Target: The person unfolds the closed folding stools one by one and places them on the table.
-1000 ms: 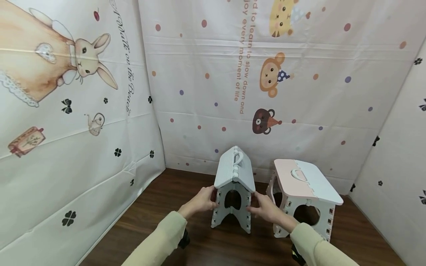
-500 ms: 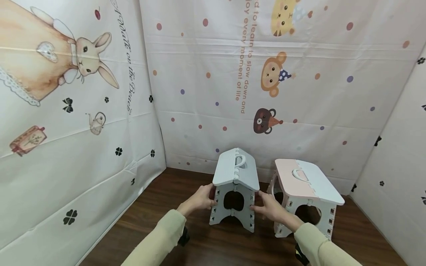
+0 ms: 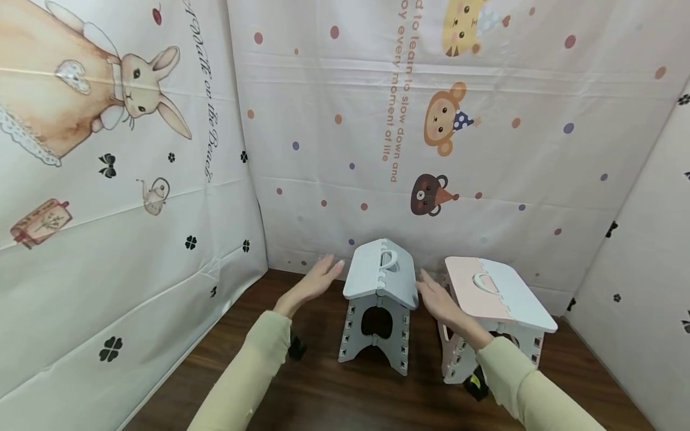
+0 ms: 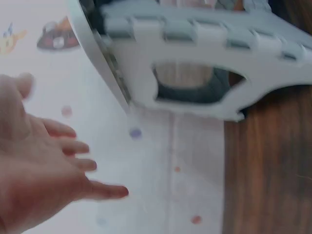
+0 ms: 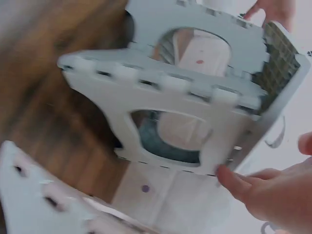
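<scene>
A light blue-grey folding step stool stands half folded on the wooden floor. Its two top panels slope down from a middle ridge, and a loop handle stands up there. My left hand is off to its left with fingers extended, apart from the top panel. On the other side, my right hand has its fingers straight, tips right at the edge of the right top panel. In the right wrist view, a fingertip of that hand overlaps the corner where leg and top meet. Neither hand grips anything.
A second folding stool, pink and pale blue, stands unfolded at the right, partly behind my right forearm. Printed fabric hangs behind and along both sides. Dark wooden floor spreads in front of the stools.
Both hands have let go of the blue-grey stool's legs and risen beside its top. Its top panels spread wider early on, then it stayed much the same.
</scene>
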Demonstrator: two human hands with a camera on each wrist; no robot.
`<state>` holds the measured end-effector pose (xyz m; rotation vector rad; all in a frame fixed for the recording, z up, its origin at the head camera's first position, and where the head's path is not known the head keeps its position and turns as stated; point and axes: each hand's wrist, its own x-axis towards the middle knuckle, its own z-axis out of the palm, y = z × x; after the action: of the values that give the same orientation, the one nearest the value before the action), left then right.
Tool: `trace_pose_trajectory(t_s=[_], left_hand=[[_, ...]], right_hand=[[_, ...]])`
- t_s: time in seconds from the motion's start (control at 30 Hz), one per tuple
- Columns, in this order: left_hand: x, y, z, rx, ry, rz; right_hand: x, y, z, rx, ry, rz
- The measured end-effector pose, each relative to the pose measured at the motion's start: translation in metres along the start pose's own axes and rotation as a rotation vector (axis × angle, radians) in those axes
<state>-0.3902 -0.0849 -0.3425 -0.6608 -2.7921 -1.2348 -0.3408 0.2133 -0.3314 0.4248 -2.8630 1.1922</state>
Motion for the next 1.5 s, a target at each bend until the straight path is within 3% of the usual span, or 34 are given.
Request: trace_pose_trajectory(t_s=[0.2, 0.4, 0.6, 0.73, 0.93, 1.03, 1.13, 1.23, 1.5], left_hand=[[0.025, 0.035, 0.011, 0.124, -0.182, 0.070], [0.036, 0.033, 0.027, 0.206, -0.302, 0.068], [0.037, 0.027, 0.028, 0.224, -0.284, 0.099], [0.035, 0.031, 0.028, 0.281, -0.268, 0.084], [0.032, 0.045, 0.029, 0.409, -0.282, 0.056], [0.033, 0.050, 0.029, 0.447, -0.292, 0.046], [0.030, 0.056, 0.031, 0.485, -0.246, 0.055], [0.020, 0.060, 0.040, 0.545, -0.144, 0.076], [-0.028, 0.058, 0.066, 0.606, 0.102, 0.110]], right_hand=[[0.031, -0.016, 0.001, -0.126, 0.080, -0.127], [0.044, -0.014, 0.022, -0.257, -0.014, -0.113], [0.044, -0.012, 0.026, -0.221, 0.018, -0.113], [0.044, -0.011, 0.022, -0.180, 0.017, -0.131], [0.041, -0.011, 0.012, -0.296, -0.014, -0.133], [0.039, -0.011, 0.009, -0.357, 0.026, -0.128], [0.034, -0.009, 0.009, -0.432, 0.111, -0.133], [0.024, -0.007, 0.009, -0.481, 0.181, -0.145], [-0.020, -0.003, 0.010, -0.526, 0.226, -0.157]])
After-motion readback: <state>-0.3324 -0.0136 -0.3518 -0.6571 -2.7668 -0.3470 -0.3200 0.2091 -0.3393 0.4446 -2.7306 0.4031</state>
